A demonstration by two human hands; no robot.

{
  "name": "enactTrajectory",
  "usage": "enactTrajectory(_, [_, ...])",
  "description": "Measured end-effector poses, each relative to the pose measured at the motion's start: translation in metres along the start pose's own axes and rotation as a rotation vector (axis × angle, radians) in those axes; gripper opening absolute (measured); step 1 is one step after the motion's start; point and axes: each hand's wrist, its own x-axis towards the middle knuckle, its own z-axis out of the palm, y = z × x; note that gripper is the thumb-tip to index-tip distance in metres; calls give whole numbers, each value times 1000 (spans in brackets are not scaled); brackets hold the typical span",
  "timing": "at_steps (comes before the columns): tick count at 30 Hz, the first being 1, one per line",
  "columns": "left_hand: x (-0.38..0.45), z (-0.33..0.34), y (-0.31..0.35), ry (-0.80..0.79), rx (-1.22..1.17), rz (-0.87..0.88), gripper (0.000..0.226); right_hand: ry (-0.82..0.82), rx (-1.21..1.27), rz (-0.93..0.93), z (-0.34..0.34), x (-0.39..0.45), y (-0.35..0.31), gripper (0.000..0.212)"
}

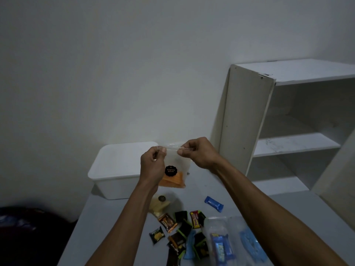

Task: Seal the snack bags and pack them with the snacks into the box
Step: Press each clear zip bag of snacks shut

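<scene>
I hold a clear zip bag (175, 169) with orange chips and a black round label up above the table. My left hand (152, 166) pinches its top left corner and my right hand (197, 153) pinches the top edge further right. Behind the bag stands a white plastic box (115, 169) with its lid on. A second clear bag (160, 205) of pale chips lies flat on the table under my left forearm. Several small wrapped snacks (181, 229) are scattered near the front, and a blue wrapped bar (213, 204) lies apart to the right.
A clear plastic bag (228, 239) holding blue-wrapped snacks lies at the front right of the grey table (115, 217). A white open shelf unit (288, 121) stands at the right against the wall. Dark cloth (28, 233) lies past the table's left edge.
</scene>
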Motion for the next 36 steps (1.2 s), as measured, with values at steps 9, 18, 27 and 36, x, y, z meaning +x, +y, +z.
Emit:
enactTrajectory(9, [8, -4, -2, 19, -53, -26, 18, 26, 61, 32, -1, 1, 0, 18])
enactTrajectory(18, [16, -6, -12, 37, -82, -58, 14, 50, 167, 72, -1, 3, 2, 11])
enactTrajectory(27, [17, -7, -14, -5, -119, -57, 10, 6, 107, 34, -9, 1, 3, 23])
enactTrajectory(36, [17, -2, -15, -162, 4, -8, 16, -126, -67, 28, -11, 6, -8, 20])
